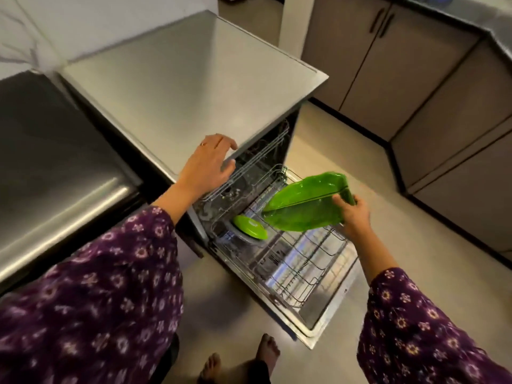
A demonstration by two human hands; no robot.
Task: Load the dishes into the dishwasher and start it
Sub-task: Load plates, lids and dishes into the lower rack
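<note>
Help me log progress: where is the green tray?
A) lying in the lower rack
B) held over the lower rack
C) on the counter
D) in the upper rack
B: the right hand grips the tray by its end, above the lower rack.

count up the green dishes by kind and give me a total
Round green plate: 1, standing in the lower rack.
Green leaf-shaped tray: 2, it seems, held together in the right hand; a dark seam parts them.
Total: 3 green dishes.
</note>
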